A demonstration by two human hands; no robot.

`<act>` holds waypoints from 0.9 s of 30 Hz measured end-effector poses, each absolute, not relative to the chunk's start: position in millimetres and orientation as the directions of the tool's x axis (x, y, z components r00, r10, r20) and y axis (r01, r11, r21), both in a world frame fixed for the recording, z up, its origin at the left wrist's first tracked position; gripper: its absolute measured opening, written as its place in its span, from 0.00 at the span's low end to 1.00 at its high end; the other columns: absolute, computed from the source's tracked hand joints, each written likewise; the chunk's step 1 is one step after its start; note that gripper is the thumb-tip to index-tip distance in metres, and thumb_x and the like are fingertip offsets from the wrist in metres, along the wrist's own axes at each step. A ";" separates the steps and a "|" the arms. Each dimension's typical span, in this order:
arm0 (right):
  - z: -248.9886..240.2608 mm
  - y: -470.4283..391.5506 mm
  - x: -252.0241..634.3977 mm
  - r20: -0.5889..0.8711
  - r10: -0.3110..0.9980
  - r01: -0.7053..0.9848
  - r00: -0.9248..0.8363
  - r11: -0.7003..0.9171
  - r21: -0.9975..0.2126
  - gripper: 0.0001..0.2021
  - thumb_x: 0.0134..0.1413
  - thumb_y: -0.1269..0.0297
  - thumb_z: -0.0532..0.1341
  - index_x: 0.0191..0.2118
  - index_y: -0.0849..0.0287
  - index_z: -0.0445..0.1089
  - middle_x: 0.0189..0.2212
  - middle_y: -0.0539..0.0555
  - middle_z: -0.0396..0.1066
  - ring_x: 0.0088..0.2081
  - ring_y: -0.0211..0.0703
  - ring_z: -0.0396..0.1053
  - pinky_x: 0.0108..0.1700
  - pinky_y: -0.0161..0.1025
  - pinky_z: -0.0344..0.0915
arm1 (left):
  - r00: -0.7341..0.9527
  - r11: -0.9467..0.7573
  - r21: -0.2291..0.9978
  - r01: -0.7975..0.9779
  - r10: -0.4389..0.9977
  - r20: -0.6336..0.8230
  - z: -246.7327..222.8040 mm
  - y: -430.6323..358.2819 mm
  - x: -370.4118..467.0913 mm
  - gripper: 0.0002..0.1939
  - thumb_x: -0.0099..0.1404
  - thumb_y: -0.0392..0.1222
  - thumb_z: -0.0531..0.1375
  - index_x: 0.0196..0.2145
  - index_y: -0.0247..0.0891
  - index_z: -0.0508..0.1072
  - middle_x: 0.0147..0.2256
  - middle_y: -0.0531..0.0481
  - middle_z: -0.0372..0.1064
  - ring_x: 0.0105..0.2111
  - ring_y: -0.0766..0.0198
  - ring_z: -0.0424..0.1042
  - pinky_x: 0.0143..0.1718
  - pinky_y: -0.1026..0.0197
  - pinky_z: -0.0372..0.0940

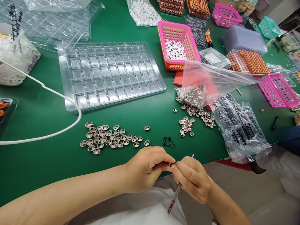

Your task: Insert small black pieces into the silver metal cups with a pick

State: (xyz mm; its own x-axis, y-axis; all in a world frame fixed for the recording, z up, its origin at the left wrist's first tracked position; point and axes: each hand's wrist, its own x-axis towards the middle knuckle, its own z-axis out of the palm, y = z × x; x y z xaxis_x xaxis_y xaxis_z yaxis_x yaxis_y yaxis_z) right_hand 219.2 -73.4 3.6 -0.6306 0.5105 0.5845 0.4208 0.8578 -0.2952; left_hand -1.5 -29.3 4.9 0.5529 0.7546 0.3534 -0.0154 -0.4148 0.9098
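Note:
My left hand (146, 168) pinches a small part, mostly hidden by the fingertips, at the table's front edge. The fingertips of my right hand (193, 178) meet it there, and that hand also holds metal tweezers (174, 198), which slant down toward my lap. Just beyond my hands lie tiny black pieces (168, 142). Several oval metal rings (108, 142) are spread on the green table to the left, and more small metal rings (186, 126) lie to the right, below an opened clear bag of metal parts (192, 96).
A clear compartment tray (112, 73) lies behind the rings. Pink basket (179, 40) holds white pieces. A white cable (51, 135) curves at left. Bagged black parts (241, 131) lie at right. Another person's hands (243, 7) show at the top right.

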 end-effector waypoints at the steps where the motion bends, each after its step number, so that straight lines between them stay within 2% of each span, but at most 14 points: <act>1: 4.0 -72.8 218.9 0.585 0.510 0.414 -0.630 0.858 -0.302 0.15 0.60 0.78 0.53 0.48 0.75 0.73 0.40 0.64 0.72 0.35 0.46 0.68 0.26 0.43 0.65 | 0.551 -0.411 0.912 -0.016 0.757 0.351 5.6 -29.4 -1.3 0.08 0.70 0.28 0.59 0.43 0.35 0.75 0.29 0.48 0.77 0.27 0.65 0.74 0.30 0.67 0.70; 8: 2.0 -70.4 218.9 0.566 0.532 0.420 -0.629 0.846 -0.328 0.16 0.60 0.78 0.53 0.49 0.71 0.74 0.39 0.61 0.75 0.33 0.44 0.68 0.27 0.43 0.67 | 0.531 -0.406 0.914 0.005 0.776 0.341 6.2 -29.4 -0.3 0.07 0.71 0.30 0.58 0.42 0.35 0.76 0.28 0.48 0.77 0.26 0.66 0.74 0.28 0.67 0.69; 14: 0.6 -67.0 218.7 0.557 0.531 0.416 -0.639 0.847 -0.330 0.13 0.57 0.78 0.59 0.47 0.71 0.74 0.35 0.61 0.74 0.32 0.44 0.70 0.27 0.42 0.67 | 0.538 -0.404 0.914 0.033 0.778 0.325 4.7 -29.4 -0.7 0.07 0.70 0.30 0.58 0.41 0.35 0.76 0.28 0.48 0.77 0.26 0.66 0.74 0.28 0.67 0.69; 18: 0.9 -62.8 217.8 0.546 0.541 0.410 -0.639 0.841 -0.353 0.13 0.60 0.79 0.56 0.48 0.68 0.73 0.34 0.59 0.74 0.32 0.43 0.70 0.28 0.41 0.68 | 0.533 -0.411 0.910 0.049 0.782 0.324 3.1 -28.9 -0.3 0.07 0.70 0.29 0.58 0.41 0.34 0.76 0.28 0.47 0.77 0.26 0.65 0.74 0.29 0.67 0.69; 23: 0.9 -61.2 219.7 0.544 0.535 0.381 -0.647 0.844 -0.377 0.13 0.60 0.79 0.55 0.48 0.73 0.72 0.34 0.61 0.74 0.33 0.44 0.69 0.28 0.42 0.67 | 0.545 -0.401 0.915 0.048 0.778 0.313 3.3 -26.9 -1.2 0.07 0.69 0.29 0.59 0.41 0.33 0.77 0.29 0.47 0.77 0.27 0.65 0.75 0.30 0.67 0.70; 27: 2.1 -62.0 223.1 0.535 0.544 0.397 -0.647 0.839 -0.373 0.16 0.62 0.78 0.53 0.52 0.74 0.70 0.35 0.62 0.73 0.34 0.45 0.68 0.29 0.42 0.67 | 0.550 -0.369 0.929 0.039 0.784 0.288 6.3 -23.5 -1.2 0.06 0.70 0.31 0.61 0.41 0.33 0.78 0.29 0.47 0.78 0.27 0.66 0.75 0.31 0.67 0.71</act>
